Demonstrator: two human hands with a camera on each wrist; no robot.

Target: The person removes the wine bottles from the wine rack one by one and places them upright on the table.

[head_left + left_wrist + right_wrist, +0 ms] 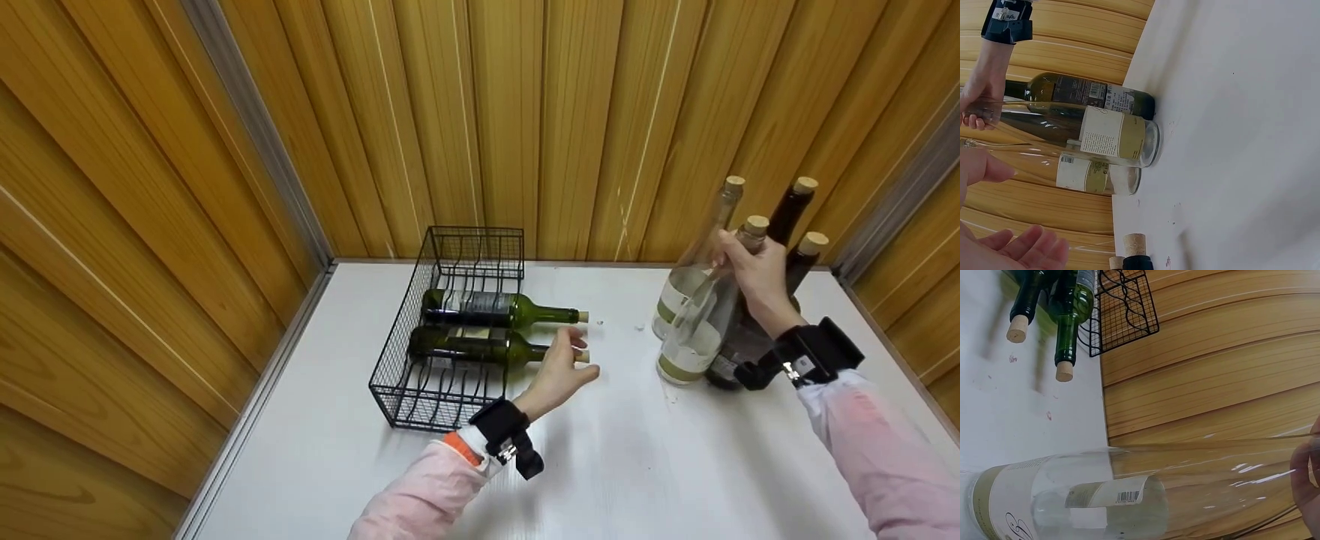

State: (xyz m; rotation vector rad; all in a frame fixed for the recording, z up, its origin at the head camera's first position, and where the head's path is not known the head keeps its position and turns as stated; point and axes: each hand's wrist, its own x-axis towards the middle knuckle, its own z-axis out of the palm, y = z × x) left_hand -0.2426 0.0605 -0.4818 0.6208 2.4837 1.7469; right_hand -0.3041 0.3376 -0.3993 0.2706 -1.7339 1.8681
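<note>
- I read this as the pick-up step of loading bottles: my right hand (754,277) is wrapped around the neck of a clear glass bottle with a cream label and cork stopper (701,330), which leans off vertical at about three o'clock on the white table (600,465).
- That bottle touches a second clear glass bottle (686,281) behind it and stands just beside two dark glass bottles with corks (791,217) at its two o'clock.
- My left hand (559,371) is released, fingers relaxed, hovering just by the corked tip of the nearer of two green glass bottles (480,346) lying on their sides in the black wire rack (420,409) at nine o'clock.
- Next, I judge, the gripped bottle needs lifting free of its neighbours, turning to horizontal, and sliding base first into the vacant wavy cradle at the rack's near side.
- Glass is smooth and slippery, the neck narrow; the paper label gives more friction.
- The rack is thin, rigid wire mesh, and rounded bottles settle in its curved grooves.
- The wall panels are ribbed, glossy wood.
</note>
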